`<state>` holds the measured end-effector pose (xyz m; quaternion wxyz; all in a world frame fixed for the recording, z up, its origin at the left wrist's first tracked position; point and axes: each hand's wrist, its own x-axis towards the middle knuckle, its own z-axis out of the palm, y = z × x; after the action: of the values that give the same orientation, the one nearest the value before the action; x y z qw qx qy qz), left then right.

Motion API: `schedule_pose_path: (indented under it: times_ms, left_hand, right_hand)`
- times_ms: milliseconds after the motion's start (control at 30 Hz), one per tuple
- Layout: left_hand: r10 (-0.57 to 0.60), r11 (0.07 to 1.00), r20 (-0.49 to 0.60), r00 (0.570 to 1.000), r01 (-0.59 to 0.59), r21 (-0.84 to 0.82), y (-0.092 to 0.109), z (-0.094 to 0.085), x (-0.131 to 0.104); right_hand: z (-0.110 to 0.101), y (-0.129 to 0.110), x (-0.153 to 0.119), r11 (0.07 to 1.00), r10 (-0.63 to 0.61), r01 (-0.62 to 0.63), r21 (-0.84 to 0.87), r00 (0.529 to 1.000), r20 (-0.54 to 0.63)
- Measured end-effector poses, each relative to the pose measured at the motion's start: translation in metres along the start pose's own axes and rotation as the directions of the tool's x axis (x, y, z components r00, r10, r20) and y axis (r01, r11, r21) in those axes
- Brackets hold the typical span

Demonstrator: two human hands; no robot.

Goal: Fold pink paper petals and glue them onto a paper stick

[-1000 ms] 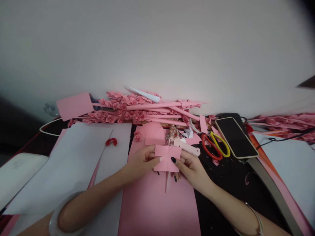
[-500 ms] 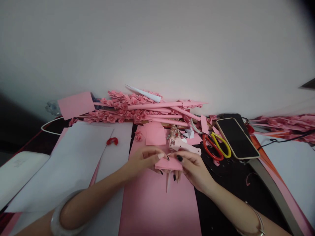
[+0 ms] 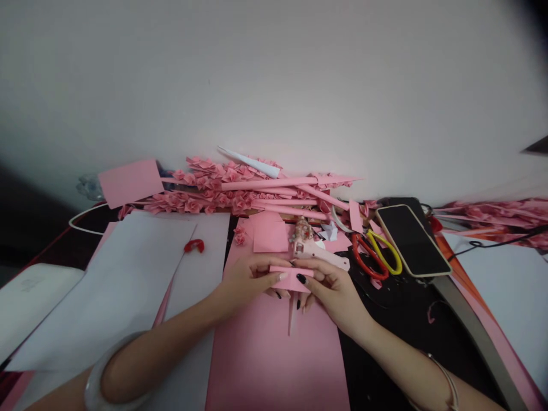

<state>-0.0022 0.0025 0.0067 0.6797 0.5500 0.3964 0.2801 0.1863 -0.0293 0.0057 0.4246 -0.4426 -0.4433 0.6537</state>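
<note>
A small piece of pink paper (image 3: 286, 279) with a fold along its top edge is pinched between my two hands. My left hand (image 3: 246, 282) grips its left side, thumb in front and fingers behind. On the right side, my right hand (image 3: 333, 285) presses its thumb against the front while its fingers stay behind. A thin pale pointed strip (image 3: 293, 319) shows just below the hands; what it joins is hidden. Beneath lies a large pink sheet (image 3: 278, 365). Just beyond the hands rests a pale pink glue gun (image 3: 317, 254).
Pink paper flowers (image 3: 205, 200) and rolled pink stems (image 3: 265, 184) lie along the wall. Red-handled scissors (image 3: 369, 262), yellow-handled scissors (image 3: 387, 254) and a phone (image 3: 413, 240) are on the right. White sheets (image 3: 111, 274) and a red clip-like item (image 3: 194, 246) lie left.
The pink paper has tipped so its front face and top fold show more. My right thumb has slid left and down onto the front, and both thumbs are nearer each other.
</note>
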Motion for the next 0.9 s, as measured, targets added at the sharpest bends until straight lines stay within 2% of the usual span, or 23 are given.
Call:
schedule_pose_path:
  times_ms: [300, 900]
  left_hand:
    - [0.011, 0.997, -0.027, 1.000, -0.009, 0.071, 0.0012, 0.0014, -0.0020]
    - [-0.064, 0.998, -0.031, 0.997, 0.064, 0.008, 0.0001, 0.0004, 0.0007]
  right_hand:
    - [0.0023, 0.0017, -0.0013, 0.997, 0.009, -0.011, -0.077, 0.999, -0.031]
    - [0.0019, -0.0018, -0.0017, 0.992, -0.001, -0.005, -0.125, 0.999, -0.049]
